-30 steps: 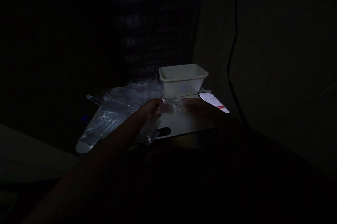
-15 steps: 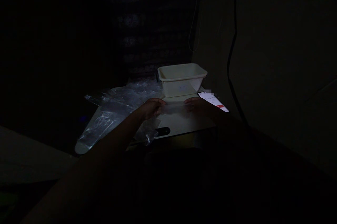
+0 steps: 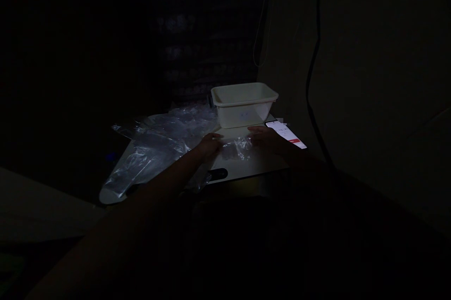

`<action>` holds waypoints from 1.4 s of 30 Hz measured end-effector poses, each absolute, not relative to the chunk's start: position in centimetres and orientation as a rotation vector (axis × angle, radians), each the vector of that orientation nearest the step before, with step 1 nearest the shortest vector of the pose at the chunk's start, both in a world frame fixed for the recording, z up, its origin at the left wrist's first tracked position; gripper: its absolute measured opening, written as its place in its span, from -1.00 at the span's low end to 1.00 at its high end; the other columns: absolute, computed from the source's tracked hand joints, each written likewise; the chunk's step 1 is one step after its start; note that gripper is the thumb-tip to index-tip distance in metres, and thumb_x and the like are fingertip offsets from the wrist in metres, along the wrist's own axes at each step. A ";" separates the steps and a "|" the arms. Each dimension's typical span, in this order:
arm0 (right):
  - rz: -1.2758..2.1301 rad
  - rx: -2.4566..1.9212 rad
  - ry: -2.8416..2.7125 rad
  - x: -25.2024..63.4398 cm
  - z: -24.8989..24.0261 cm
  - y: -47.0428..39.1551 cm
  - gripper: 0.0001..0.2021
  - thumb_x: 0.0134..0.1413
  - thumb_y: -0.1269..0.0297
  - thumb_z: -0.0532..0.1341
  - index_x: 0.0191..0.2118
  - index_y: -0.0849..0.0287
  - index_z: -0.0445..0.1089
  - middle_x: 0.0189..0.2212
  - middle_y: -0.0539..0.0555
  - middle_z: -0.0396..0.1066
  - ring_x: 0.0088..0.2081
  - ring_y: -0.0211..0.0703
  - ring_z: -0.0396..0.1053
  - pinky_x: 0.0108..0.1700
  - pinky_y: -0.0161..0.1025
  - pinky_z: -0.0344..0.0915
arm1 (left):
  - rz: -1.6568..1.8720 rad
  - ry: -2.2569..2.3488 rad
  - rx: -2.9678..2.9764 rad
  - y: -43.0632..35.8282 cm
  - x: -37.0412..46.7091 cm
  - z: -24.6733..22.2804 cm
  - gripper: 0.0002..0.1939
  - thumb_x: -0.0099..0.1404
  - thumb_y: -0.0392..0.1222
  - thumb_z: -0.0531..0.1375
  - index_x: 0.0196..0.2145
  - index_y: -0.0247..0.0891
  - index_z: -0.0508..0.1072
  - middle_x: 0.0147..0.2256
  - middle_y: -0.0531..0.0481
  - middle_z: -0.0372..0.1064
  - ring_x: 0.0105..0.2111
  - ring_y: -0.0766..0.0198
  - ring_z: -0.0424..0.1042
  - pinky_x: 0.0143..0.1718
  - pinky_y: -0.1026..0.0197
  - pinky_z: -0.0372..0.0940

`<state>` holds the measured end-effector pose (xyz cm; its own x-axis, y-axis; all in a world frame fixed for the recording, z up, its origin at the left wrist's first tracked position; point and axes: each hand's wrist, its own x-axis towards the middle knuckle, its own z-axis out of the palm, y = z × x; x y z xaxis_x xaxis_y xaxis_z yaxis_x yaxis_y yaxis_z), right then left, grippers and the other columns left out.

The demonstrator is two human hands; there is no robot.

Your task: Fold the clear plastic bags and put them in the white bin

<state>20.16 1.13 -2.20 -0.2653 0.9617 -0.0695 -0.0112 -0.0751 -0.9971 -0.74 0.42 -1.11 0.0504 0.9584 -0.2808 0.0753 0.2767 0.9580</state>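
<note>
A small clear plastic bag [image 3: 237, 148], crinkled and glinting, spans the gap between my two hands, low over the near part of the white table [image 3: 259, 163]. My left hand [image 3: 210, 146] grips its left edge, with one finger stretched toward the middle. At the opposite edge, my right hand [image 3: 262, 136] has its fingers on the plastic, the upper one pointing left. Darkness hides the fingertips' exact grip. Close to my left forearm, a spread heap of clear plastic bags [image 3: 162, 138] covers the table's left side.
Behind my hands stands a white plastic tub [image 3: 243, 114]. A lit phone [image 3: 287, 134] lies at the table's right edge. The table has a dark handle slot [image 3: 218, 174] at its front. A dark cable [image 3: 312, 79] hangs along the right wall. The surroundings are very dark.
The plastic between my hands was stretched taut and blurred; now it is lower, slacker and crinkled. My left hand has shifted slightly right and down. The tub and phone have stayed put.
</note>
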 end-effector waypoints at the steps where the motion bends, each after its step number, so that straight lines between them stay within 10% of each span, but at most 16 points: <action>1: 1.449 -1.121 -1.356 20.2 -2.3 1.2 -0.68 -0.23 0.44 0.17 -0.22 0.15 0.29 -0.41 0.02 0.38 -0.44 -0.32 0.32 -0.41 -0.38 0.29 | 0.920 1.320 1.074 0.5 -0.7 -1.1 -0.72 -0.09 -0.52 0.11 -0.38 -0.30 0.27 -0.66 0.13 0.21 -0.71 0.48 0.20 -0.67 0.43 0.07; 7: 1.335 -1.139 -1.372 20.7 -3.3 1.7 -0.73 -0.20 0.44 0.12 -0.25 0.15 0.32 -0.34 0.07 0.38 -0.37 -0.25 0.34 -0.32 -0.28 0.30 | 0.994 1.396 1.442 1.0 -1.2 -1.6 -0.72 -0.01 -0.43 0.08 -0.28 -0.27 0.28 -0.37 -0.02 0.34 -0.31 0.29 0.34 -0.34 0.31 0.21; 12: 0.823 -1.451 -1.599 20.7 -3.2 2.3 -0.80 -0.18 0.41 0.06 -0.37 0.19 0.37 -0.35 0.09 0.39 -0.27 -0.13 0.32 -0.16 -0.09 0.22 | 0.717 1.471 2.088 0.0 -0.7 -2.1 -0.63 0.09 -0.22 0.04 -0.11 -0.34 0.22 0.05 -0.24 0.03 0.07 0.07 -0.05 0.02 0.09 -0.13; 25: -0.147 -1.322 -2.473 15.7 -3.7 -0.6 -0.58 0.01 0.34 -0.11 0.01 0.38 0.11 0.03 0.28 0.09 0.07 -0.03 -0.01 0.04 -0.01 -0.10 | 0.216 1.484 2.519 -2.2 -0.3 -2.8 -0.48 0.17 -0.13 -0.09 0.06 -0.41 0.01 0.12 -0.29 -0.22 0.12 0.02 -0.24 0.02 -0.11 -0.45; 42: -0.066 -1.328 -2.569 12.5 -3.8 -1.5 -0.50 0.09 0.16 -0.25 0.06 0.35 0.01 0.09 0.25 -0.05 0.11 -0.07 -0.13 0.05 0.06 -0.21 | -0.028 1.539 2.553 -2.4 -0.5 -2.5 -0.48 0.20 -0.13 -0.20 0.10 -0.35 -0.09 0.14 -0.22 -0.29 0.13 0.05 -0.30 -0.03 -0.25 -0.39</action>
